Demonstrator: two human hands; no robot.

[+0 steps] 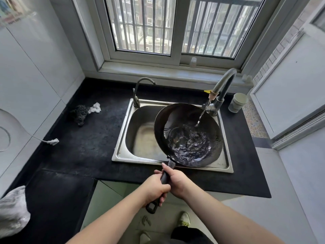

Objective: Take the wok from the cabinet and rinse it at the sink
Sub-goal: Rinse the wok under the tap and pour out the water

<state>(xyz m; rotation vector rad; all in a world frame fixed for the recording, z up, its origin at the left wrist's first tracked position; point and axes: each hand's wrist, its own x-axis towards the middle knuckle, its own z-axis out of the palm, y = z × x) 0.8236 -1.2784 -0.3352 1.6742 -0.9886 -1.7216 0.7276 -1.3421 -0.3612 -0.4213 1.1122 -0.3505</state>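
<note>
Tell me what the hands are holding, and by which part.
Both hands, left hand and right hand, grip the wok by its long dark handle.

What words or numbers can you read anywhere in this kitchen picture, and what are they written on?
None can be read.
Poster on the wall at top left: colourful print, too blurred to read.
Sink rim, front right corner: a tiny mark, too small to read.
Wok, tap and cup: no writing shows.
</note>
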